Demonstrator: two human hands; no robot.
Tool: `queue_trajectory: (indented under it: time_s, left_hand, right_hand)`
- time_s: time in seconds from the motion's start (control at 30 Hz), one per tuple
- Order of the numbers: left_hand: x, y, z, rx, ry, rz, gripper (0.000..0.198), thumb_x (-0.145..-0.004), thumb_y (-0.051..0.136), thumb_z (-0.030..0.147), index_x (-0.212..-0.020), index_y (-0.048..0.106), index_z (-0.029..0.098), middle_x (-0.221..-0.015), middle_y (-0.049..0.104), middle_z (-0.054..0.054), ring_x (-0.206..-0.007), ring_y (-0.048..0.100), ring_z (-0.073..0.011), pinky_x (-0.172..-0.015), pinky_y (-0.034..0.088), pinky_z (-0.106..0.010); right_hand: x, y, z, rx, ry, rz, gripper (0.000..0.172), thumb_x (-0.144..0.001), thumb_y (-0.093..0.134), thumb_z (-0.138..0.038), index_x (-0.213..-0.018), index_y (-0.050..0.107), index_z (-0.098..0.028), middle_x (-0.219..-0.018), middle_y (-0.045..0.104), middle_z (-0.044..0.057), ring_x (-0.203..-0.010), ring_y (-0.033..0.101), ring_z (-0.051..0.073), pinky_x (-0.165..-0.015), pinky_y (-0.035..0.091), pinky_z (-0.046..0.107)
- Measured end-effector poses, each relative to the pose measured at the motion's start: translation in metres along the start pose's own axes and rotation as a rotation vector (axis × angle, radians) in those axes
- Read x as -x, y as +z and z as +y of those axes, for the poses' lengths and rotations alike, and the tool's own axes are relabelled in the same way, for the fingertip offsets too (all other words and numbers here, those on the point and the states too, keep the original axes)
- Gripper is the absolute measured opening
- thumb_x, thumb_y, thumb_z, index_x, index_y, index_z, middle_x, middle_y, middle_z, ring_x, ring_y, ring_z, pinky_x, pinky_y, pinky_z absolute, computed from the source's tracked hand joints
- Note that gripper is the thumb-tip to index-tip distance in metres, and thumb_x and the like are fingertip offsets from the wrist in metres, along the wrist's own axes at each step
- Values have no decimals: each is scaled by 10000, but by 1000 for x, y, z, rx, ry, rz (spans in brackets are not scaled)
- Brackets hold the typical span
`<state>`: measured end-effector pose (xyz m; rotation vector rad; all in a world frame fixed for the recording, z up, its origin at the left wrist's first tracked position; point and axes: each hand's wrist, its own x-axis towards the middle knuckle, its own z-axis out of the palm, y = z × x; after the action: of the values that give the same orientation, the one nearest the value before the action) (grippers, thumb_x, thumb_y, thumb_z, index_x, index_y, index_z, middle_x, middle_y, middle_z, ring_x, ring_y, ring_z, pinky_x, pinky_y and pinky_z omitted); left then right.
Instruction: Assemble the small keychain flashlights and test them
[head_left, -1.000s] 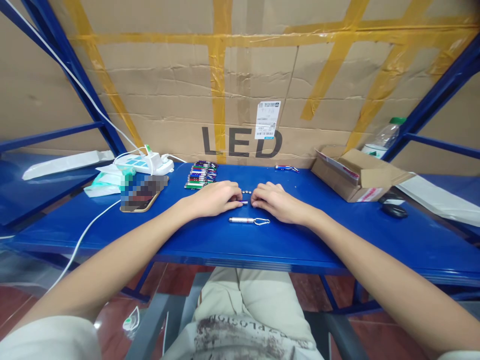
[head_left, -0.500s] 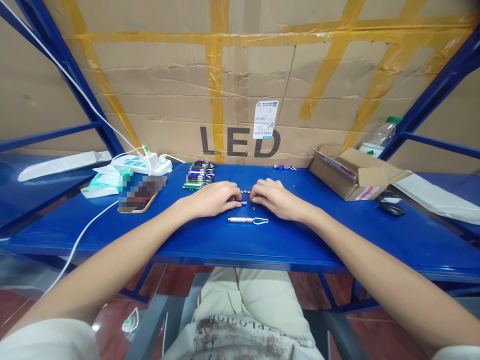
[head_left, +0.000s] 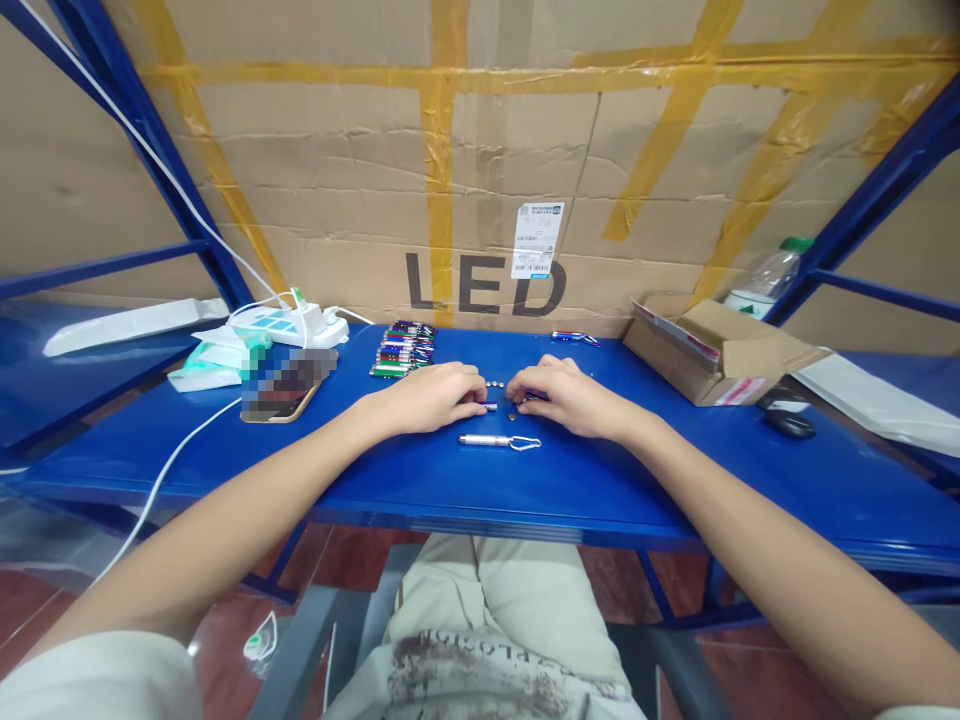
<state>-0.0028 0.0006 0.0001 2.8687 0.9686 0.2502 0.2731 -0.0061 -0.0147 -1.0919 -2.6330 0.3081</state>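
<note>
Both my hands rest on the blue table. My left hand is closed around a small keychain flashlight, whose silver tip pokes out toward the right. My right hand pinches a small button battery at its fingertips, a short way from that tip. A few more button batteries lie in a row just behind the hands. A silver keychain flashlight with a clip lies on the table just in front of both hands.
A row of coloured keychain flashlights lies behind my left hand. One more flashlight lies by the cardboard wall. A phone, power strip and cable are left; an open carton, bottle and mouse are right.
My right hand has lifted its fingers slightly and now pinches a button battery near the flashlight tip. My left hand has stayed in place.
</note>
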Motion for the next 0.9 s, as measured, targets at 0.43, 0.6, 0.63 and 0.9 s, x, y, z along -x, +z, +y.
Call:
queue_trajectory:
  time_s: [0.43, 0.6, 0.63, 0.9]
  left_hand:
    - [0, 1, -1, 12, -2, 4, 175, -1082, 653, 301, -1152, 756, 179, -1141, 748, -87, -1093, 704, -271, -929, 511, -358]
    - [0, 2, -3, 21, 10, 10, 177, -1082, 646, 302, -1161, 752, 185, -1149, 749, -85, -1082, 702, -264, -923, 511, -355]
    - [0, 2, -3, 21, 12, 11, 179, -1083, 643, 303, -1162, 752, 185, -1149, 749, -85, -1079, 701, -264, -923, 511, -357]
    - [1, 2, -2, 24, 5, 11, 182, -1087, 638, 304, -1164, 750, 182, -1157, 750, -87, -1089, 702, -266, -934, 513, -362]
  right_hand:
    - [1, 5, -4, 44, -23, 25, 191, -1088, 536, -271, -1177, 700, -236, -1133, 802, 106, -1088, 569, 318, -950, 359, 447]
    - [2, 5, -5, 65, -32, 36, 195, -1094, 526, -278, -1184, 693, -235, -1138, 795, 109, -1080, 561, 319, -947, 357, 448]
    - [2, 5, -5, 67, -33, 38, 194, -1094, 524, -277, -1177, 694, -235, -1137, 794, 109, -1077, 562, 319, -945, 356, 447]
    - [2, 3, -9, 92, -33, 22, 207, -1105, 510, -267, -1131, 713, -233, -1154, 784, 111, -1069, 556, 311, -928, 349, 437]
